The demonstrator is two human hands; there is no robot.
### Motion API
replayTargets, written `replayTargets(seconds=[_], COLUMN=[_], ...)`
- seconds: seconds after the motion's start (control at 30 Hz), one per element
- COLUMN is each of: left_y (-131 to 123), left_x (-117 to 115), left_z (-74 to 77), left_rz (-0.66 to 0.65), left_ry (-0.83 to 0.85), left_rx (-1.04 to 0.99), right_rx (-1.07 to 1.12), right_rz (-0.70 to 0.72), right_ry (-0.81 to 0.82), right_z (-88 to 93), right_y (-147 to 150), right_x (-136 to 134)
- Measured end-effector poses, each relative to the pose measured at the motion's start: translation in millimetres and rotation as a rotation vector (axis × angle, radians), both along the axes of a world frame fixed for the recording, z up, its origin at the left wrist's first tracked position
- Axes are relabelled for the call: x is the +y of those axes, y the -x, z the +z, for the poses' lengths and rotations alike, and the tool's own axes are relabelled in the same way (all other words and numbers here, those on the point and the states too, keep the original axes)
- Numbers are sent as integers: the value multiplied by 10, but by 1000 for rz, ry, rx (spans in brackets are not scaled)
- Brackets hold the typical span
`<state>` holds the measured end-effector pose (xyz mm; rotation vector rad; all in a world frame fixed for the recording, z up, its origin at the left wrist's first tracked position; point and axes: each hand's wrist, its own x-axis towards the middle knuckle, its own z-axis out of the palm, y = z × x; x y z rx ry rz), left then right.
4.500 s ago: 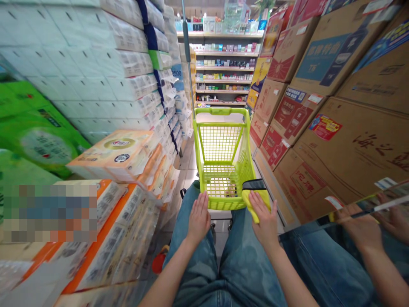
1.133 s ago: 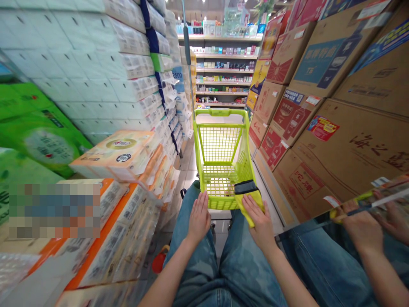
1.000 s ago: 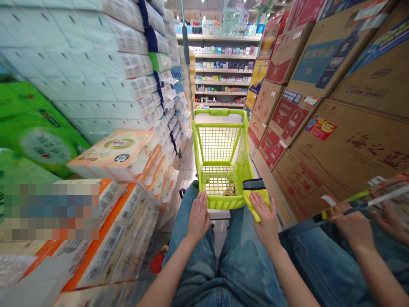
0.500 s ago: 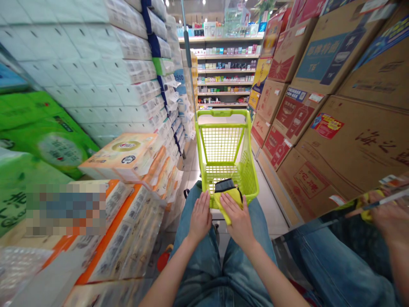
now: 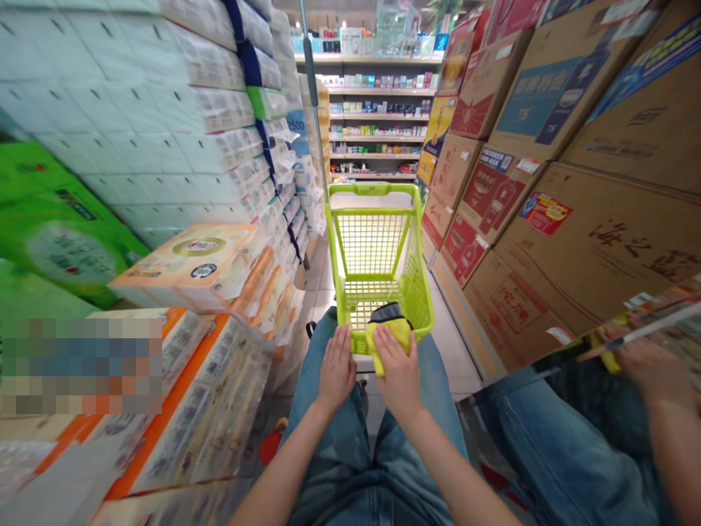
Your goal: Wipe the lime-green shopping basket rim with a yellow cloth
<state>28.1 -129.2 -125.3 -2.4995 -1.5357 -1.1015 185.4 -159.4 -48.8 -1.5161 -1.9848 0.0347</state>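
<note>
A lime-green plastic shopping basket [image 5: 423, 292] with grid walls stands in front of my knees, its near rim toward me. My left hand [image 5: 335, 369] rests on the left of that rim, fingers stretched out and nearly flat, with nothing in it. Under my right hand [image 5: 399, 369] is a yellow and dark grey cloth [image 5: 390, 314], which the fingers press against the near rim. Part of the cloth hangs over toward me, and its grey end lies on the basket's inner side. My right palm hides the rest of it.
Stacked tissue packs [image 5: 213, 153] line the left side, with orange-and-white packs [image 5: 186, 252] nearer. Cardboard cartons [image 5: 602, 234] rise on the right. Shelves of small boxes [image 5: 377, 109] close the aisle ahead. A reflective panel [image 5: 569, 438] at lower right mirrors my legs and hand.
The whole scene has slid slightly left in view. The cloth's grey end has shifted and looks more rumpled under my right hand. My left hand stays on the rim.
</note>
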Motion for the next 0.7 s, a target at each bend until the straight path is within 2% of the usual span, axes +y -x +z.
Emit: replayTargets(seconds=[0.1, 0.17, 0.23, 0.3, 0.5, 0.6, 0.7], left_y=[29, 30, 19, 6, -29, -47, -56], left_x=[4, -1, -9, -15, -5, 4, 8], left_z=[7, 24, 41, 46, -10, -35, -37], left_rz=[-26, -20, -12, -7, 15, 37, 48], left_ry=[14, 25, 23, 18, 5, -5, -18], left_rx=[0, -5, -5, 2, 18, 11, 3], right_rx=[44, 47, 21, -14, -74, -88, -73], right_rz=[68, 108, 152, 169, -40, -103, -144], right_ry=[21, 31, 36, 33, -63, -90, -77], right_z=[54, 82, 99, 97, -26, -79, -72], right_y=[321, 341, 204, -55, -950, -1030, -760], right_x=[87, 119, 107, 66, 30, 37, 8])
